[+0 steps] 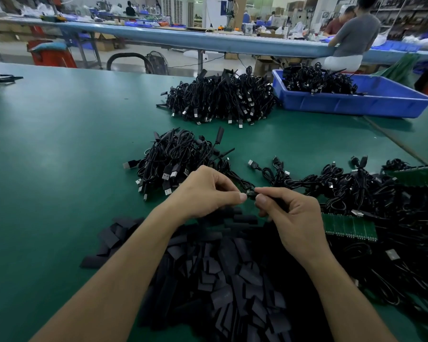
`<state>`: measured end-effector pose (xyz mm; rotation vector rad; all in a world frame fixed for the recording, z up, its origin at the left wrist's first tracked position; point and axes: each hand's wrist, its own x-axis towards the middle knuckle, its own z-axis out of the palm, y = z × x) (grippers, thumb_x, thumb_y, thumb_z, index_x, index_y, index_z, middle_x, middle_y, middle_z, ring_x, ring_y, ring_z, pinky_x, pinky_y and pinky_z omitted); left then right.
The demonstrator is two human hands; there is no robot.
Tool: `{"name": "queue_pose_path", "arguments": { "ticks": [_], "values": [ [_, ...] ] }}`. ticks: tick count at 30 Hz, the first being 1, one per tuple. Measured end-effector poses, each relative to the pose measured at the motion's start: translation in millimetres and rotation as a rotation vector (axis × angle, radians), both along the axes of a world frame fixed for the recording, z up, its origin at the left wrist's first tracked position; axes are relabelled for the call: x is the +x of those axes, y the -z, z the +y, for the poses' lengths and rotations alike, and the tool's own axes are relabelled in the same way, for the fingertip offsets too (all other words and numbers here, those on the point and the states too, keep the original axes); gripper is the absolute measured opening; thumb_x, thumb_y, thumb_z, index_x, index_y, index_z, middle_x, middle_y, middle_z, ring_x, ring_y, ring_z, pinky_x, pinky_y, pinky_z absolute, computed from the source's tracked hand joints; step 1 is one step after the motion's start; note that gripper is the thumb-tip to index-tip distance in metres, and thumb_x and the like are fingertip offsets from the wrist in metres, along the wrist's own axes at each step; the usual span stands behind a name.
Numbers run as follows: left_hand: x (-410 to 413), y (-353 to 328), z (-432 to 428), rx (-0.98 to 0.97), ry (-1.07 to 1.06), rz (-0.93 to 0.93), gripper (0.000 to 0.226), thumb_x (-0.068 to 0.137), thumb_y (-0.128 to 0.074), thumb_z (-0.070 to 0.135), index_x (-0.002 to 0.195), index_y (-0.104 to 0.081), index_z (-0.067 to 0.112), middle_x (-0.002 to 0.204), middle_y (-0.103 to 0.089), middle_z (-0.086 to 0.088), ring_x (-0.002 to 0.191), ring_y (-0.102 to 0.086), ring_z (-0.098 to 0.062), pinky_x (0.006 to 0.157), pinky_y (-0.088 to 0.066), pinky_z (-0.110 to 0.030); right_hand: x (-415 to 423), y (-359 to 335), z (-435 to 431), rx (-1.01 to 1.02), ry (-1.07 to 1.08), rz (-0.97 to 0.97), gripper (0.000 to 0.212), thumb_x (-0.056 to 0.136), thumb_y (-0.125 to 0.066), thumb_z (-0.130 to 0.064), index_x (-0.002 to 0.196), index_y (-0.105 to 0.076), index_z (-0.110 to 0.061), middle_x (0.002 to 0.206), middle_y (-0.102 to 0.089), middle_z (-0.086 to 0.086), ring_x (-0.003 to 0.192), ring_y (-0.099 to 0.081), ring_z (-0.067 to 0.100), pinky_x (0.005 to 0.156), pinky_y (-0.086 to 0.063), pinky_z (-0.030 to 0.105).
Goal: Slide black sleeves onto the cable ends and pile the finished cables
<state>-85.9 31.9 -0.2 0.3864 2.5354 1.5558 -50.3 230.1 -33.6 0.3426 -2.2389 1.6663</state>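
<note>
matt black sleeves (223, 280), smooth green table (59, 144), glossy plastic bin (351, 102)

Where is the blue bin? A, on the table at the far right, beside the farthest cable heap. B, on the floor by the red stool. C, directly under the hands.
A: the blue bin stands on the green table, right of the farthest cable heap.
</note>
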Motion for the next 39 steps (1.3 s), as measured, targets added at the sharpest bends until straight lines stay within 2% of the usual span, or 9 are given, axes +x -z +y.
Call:
{"name": "queue_pose_path", "arguments": {
  "ticks": [4,10,17,24,27,30,33,36,39],
  "values": [
    [0,-3,2,-0.03,0.015,0.037,0.014,0.082,-0.081,0.032,0.074,-0.078,0.021,0.071,-0.074,-0.008,0.061,-0.059,-0.019,0.063,-0.049,-0.036,-1,0,0,-0.016,0.009,-0.008,0.021,0.089,-0.073,-0.013,0.094,-0.076,-0.034,0.076,-0.075,-0.01,0.067,-0.07,0.008,0.066,-0.053,0.019],
    [4,-6,5,-0.045,0.073,0.038,0.009,0.087,-0.077,0.023,0.079,-0.078,0.018,0.074,-0.075,-0.006,0.075,-0.066,-0.042,0.072,-0.055,-0.054,1,-3,-2,-0.016,-0.033,-0.027,0.023,0.086,-0.075,-0.013,0.099,-0.076,-0.033,0.082,-0.076,-0.016,0.071,-0.069,0.002,0.07,-0.051,0.014],
    [4,-2,9,-0.022,0.055,0.036,0.011,0.09,-0.074,0.025,0.083,-0.077,0.017,0.073,-0.076,0.003,0.063,-0.066,-0.005,0.072,-0.059,-0.035,-1,-4,-4,-0.237,0.174,-0.014,0.031,0.082,-0.08,-0.013,0.103,-0.068,-0.032,0.083,-0.076,-0.006,0.075,-0.073,0.01,0.068,-0.056,0.02],
    [5,3,16,-0.038,0.002,0.115,0.012,0.089,-0.075,0.024,0.078,-0.077,0.02,0.069,-0.074,0.005,0.064,-0.069,-0.017,0.069,-0.06,-0.036,0,-2,-10,-0.322,0.203,0.006,0.025,0.085,-0.076,-0.006,0.105,-0.073,-0.021,0.083,-0.077,-0.005,0.077,-0.075,0.01,0.067,-0.057,0.016],
    [6,6,18,-0.004,-0.022,0.132,0.01,0.089,-0.076,0.021,0.08,-0.078,0.018,0.069,-0.075,0.006,0.061,-0.067,-0.008,0.068,-0.059,-0.032,1,0,-11,-0.304,0.206,0.01,0.029,0.084,-0.078,-0.009,0.107,-0.072,-0.025,0.088,-0.078,-0.004,0.083,-0.075,0.013,0.074,-0.06,0.022],
    [5,10,19,0.032,-0.032,0.133,0.009,0.088,-0.076,0.019,0.079,-0.078,0.017,0.07,-0.075,0.003,0.065,-0.07,-0.017,0.071,-0.061,-0.038,1,1,-12,-0.274,0.221,0.019,0.034,0.082,-0.079,-0.011,0.108,-0.072,-0.031,0.09,-0.078,-0.003,0.087,-0.075,0.013,0.081,-0.06,0.028],
    [7,16,25,0.0,-0.006,0.136,0.012,0.088,-0.075,0.02,0.077,-0.079,0.019,0.071,-0.075,0.0,0.071,-0.071,-0.026,0.072,-0.059,-0.045,1,1,-14,-0.219,0.203,0.038,0.04,0.081,-0.08,-0.011,0.105,-0.07,-0.042,0.091,-0.077,-0.015,0.088,-0.073,0.006,0.084,-0.058,0.022],
    [10,23,34,-0.004,0.036,0.104,0.009,0.089,-0.074,0.021,0.083,-0.08,0.018,0.076,-0.077,0.004,0.075,-0.074,-0.015,0.076,-0.06,-0.042,3,0,-17,-0.139,0.21,0.072,0.041,0.081,-0.081,-0.015,0.101,-0.069,-0.049,0.087,-0.074,-0.024,0.09,-0.07,-0.005,0.08,-0.053,0.01],
    [8,26,36,0.023,0.015,0.122,0.01,0.089,-0.075,0.025,0.085,-0.081,0.018,0.07,-0.074,0.01,0.064,-0.067,0.0,0.065,-0.054,-0.026,4,-1,-17,-0.122,0.249,0.084,0.043,0.082,-0.08,-0.018,0.1,-0.066,-0.054,0.083,-0.072,-0.023,0.087,-0.069,-0.007,0.074,-0.05,0.006]
  ]
}}
